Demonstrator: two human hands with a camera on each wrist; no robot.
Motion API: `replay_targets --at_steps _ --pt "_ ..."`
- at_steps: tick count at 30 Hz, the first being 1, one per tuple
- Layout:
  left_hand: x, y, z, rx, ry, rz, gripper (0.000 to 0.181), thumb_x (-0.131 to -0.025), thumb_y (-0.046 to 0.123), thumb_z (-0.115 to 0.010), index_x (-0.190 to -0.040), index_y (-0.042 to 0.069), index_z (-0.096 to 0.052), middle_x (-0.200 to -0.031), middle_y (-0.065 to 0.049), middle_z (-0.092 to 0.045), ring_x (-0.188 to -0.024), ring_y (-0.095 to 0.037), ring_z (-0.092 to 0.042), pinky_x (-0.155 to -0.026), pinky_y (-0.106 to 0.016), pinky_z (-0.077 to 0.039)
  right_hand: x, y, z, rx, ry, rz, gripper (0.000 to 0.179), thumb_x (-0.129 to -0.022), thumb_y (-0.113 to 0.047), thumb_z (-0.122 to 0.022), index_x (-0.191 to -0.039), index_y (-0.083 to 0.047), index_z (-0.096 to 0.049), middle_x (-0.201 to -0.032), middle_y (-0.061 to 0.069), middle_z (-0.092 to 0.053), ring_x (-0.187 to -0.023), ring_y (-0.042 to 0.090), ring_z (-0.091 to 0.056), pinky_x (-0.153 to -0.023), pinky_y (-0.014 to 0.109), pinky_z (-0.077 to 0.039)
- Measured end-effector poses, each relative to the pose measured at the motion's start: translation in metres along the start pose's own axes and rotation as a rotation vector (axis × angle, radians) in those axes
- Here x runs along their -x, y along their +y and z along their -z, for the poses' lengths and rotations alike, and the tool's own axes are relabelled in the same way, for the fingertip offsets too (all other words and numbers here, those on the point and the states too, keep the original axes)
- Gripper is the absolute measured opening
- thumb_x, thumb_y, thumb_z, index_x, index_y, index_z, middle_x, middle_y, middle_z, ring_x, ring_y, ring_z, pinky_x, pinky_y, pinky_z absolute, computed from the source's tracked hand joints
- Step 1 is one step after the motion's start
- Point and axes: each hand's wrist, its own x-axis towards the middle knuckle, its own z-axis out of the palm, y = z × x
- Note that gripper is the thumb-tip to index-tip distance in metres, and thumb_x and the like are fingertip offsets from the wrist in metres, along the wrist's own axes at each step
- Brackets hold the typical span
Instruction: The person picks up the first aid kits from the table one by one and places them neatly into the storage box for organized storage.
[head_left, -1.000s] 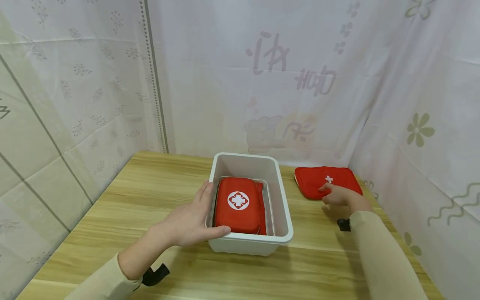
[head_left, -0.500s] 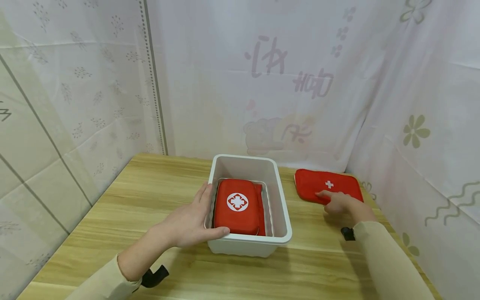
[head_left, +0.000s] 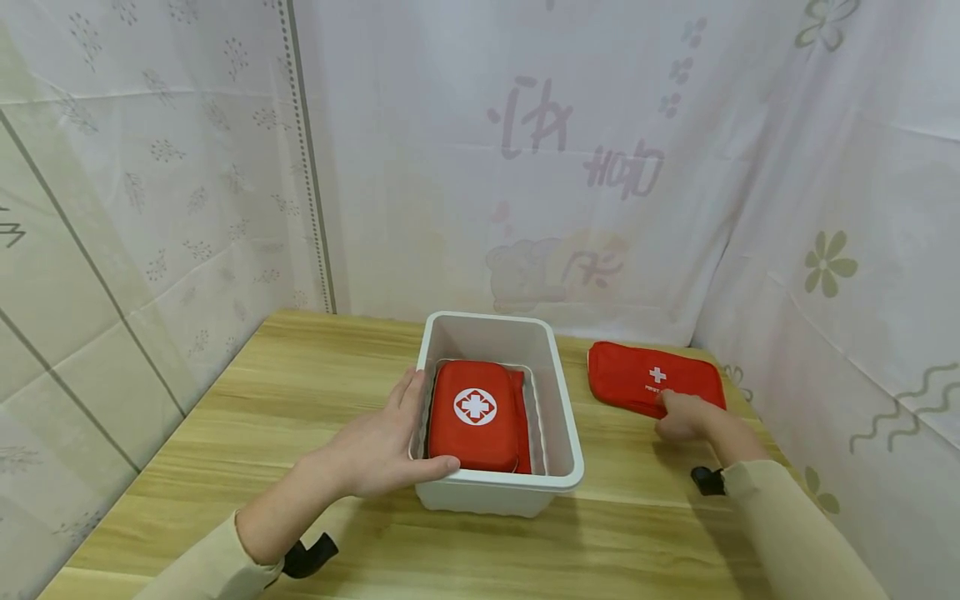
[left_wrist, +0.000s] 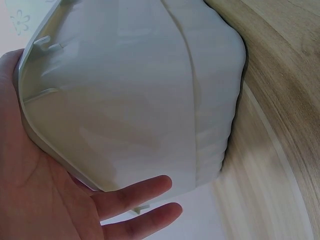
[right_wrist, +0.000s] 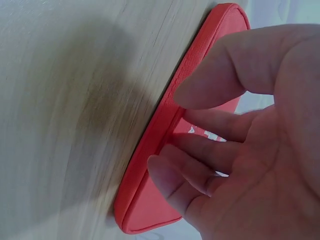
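Note:
A light grey plastic bin (head_left: 564,417) stands on the table, with a red hard-looking first-aid case (head_left: 474,446) and a flatter red item (head_left: 522,425) partly beneath it inside. My left hand (head_left: 375,450) rests against the bin's near left corner, its thumb along the front rim. In the left wrist view, two extended fingers (left_wrist: 132,195) lie by the outer wall. To the right of the bin, a flat red first-aid pouch (head_left: 618,375) with a white cross lies on the table. My right hand (head_left: 686,417) touches its near edge with loosely bent fingers; no pinch shows.
The wood-grain table (head_left: 322,358) is bordered by a patterned curtain (head_left: 420,167) at the back and both sides. The pouch lies close to the table's back right corner.
My right hand has moved slightly toward me and to the right along the pouch. The pouch has turned a little, its right end now nearer to me. My left hand stays on the bin.

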Motion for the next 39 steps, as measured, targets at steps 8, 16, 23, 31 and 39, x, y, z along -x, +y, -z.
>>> replay_targets --at_steps 8,16,23,31,39 --pt "-0.001 -0.002 -0.001 0.002 0.007 -0.01 0.131 -0.091 0.081 -0.066 -0.176 0.001 -0.007 -0.185 -0.021 -0.01 -0.145 -0.045 -0.059 -0.104 -0.058 -0.059 0.004 0.01 -0.003 -0.013 0.043 0.069 0.056 -0.093 -0.008 -0.062 -0.143 0.016 -0.058 -0.144 0.044 -0.05 -0.126 0.055 -0.05 -0.111 0.072 -0.044" --pt "0.0 -0.001 -0.002 0.006 -0.01 0.0 0.131 -0.091 0.082 -0.066 -0.177 0.003 -0.006 -0.185 -0.019 -0.008 -0.137 -0.044 -0.066 -0.099 -0.056 -0.061 0.008 0.024 -0.008 -0.047 0.063 0.052 0.057 -0.094 -0.012 -0.062 -0.148 0.006 -0.063 -0.155 0.054 -0.026 -0.137 0.072 -0.027 -0.109 0.085 -0.035" --pt "0.0 -0.002 -0.002 0.017 -0.005 -0.004 0.13 -0.092 0.08 -0.067 -0.177 0.004 -0.005 -0.185 -0.018 -0.007 -0.141 -0.045 -0.063 -0.102 -0.058 -0.06 0.014 0.042 -0.007 -0.154 -0.018 0.078 0.067 -0.094 -0.008 -0.06 -0.16 -0.001 -0.053 -0.165 0.057 -0.005 -0.151 0.075 -0.008 -0.102 0.07 -0.039" --pt "0.0 -0.002 -0.002 0.02 -0.001 0.002 0.129 -0.092 0.08 -0.067 -0.177 0.005 -0.005 -0.186 -0.017 -0.007 -0.14 -0.045 -0.063 -0.104 -0.06 -0.059 0.024 0.03 0.002 -0.115 -0.062 0.104 0.071 -0.091 -0.006 -0.062 -0.159 0.005 -0.049 -0.154 0.048 -0.041 -0.134 0.061 -0.045 -0.1 0.06 -0.047" --pt "0.0 -0.002 -0.003 0.007 0.003 -0.012 0.131 -0.091 0.083 -0.064 -0.177 0.003 -0.005 -0.185 -0.018 -0.008 -0.148 -0.045 -0.057 -0.107 -0.058 -0.058 0.034 0.016 0.001 -0.017 -0.04 0.119 0.064 -0.091 -0.014 -0.066 -0.143 0.021 -0.053 -0.136 0.036 -0.061 -0.123 0.051 -0.056 -0.107 0.066 -0.048"
